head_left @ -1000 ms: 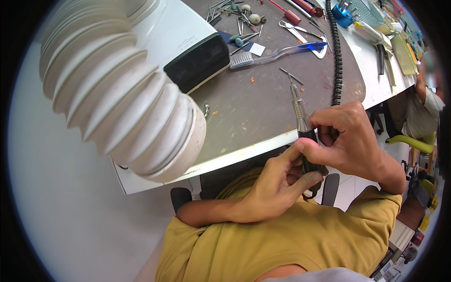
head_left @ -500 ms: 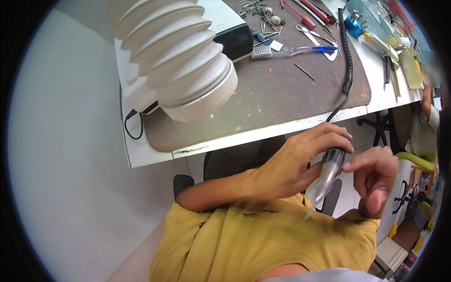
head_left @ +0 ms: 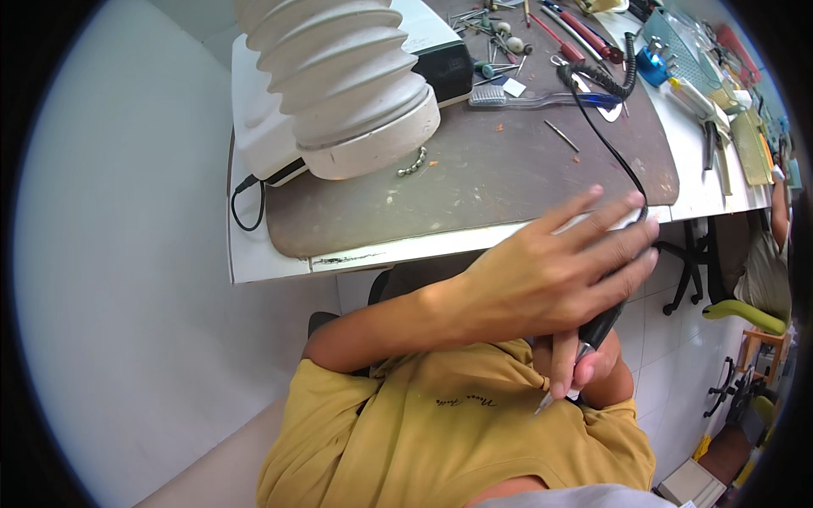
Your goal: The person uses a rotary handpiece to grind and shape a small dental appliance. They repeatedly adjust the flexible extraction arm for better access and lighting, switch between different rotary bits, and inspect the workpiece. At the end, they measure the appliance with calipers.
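At ten o'clock, a white ribbed hose rests on the brown mat. The left hand, fingers spread flat, covers the black rotary handpiece. At four o'clock, the right hand pinches its tip between fingertips.

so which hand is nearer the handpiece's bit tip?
Right. The right hand pinches the rotary handpiece just above its bit tip; the left hand lies over the tool's upper body, farther up.
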A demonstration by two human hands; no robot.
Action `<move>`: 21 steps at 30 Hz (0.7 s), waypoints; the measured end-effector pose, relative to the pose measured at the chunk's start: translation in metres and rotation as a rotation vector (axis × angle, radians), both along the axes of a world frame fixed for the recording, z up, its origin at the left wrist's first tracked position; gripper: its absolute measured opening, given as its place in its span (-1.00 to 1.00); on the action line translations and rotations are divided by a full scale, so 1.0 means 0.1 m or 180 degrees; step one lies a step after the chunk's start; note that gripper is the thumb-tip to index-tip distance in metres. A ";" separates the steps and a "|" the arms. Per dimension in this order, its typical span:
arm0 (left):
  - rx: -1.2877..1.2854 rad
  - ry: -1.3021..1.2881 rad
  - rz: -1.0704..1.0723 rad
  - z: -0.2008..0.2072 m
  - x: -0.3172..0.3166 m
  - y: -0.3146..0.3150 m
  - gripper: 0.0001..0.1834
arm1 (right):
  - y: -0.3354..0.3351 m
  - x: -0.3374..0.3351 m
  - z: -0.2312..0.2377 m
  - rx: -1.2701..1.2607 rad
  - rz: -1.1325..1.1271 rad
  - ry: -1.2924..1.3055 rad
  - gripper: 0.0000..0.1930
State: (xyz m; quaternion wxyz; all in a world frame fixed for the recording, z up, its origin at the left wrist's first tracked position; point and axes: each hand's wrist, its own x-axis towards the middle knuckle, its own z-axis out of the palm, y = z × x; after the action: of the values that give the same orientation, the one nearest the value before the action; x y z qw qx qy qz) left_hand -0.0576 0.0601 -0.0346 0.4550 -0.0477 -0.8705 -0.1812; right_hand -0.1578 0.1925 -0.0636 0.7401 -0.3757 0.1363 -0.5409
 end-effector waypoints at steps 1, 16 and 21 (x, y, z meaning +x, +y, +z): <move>0.0050 0.0052 0.0223 0.02 0.03 -0.02 -0.51 | -0.11 0.01 0.05 -0.0241 -0.0103 0.0080 -0.66; 0.1443 -0.0935 0.2395 0.16 0.84 -0.47 -0.67 | -0.91 -0.02 0.53 -0.0770 -0.2479 0.1260 -0.77; 0.3879 0.0320 0.0831 0.29 0.80 -0.39 -0.74 | -1.06 0.12 0.48 -0.1184 -0.2981 0.1702 -0.76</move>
State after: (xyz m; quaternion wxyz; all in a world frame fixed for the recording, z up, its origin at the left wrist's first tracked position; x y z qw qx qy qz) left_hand 0.0220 0.0213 -0.0060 0.4592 0.3188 -0.5869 -0.5856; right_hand -0.1459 0.0865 -0.0157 0.2825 -0.5229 0.3733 -0.7123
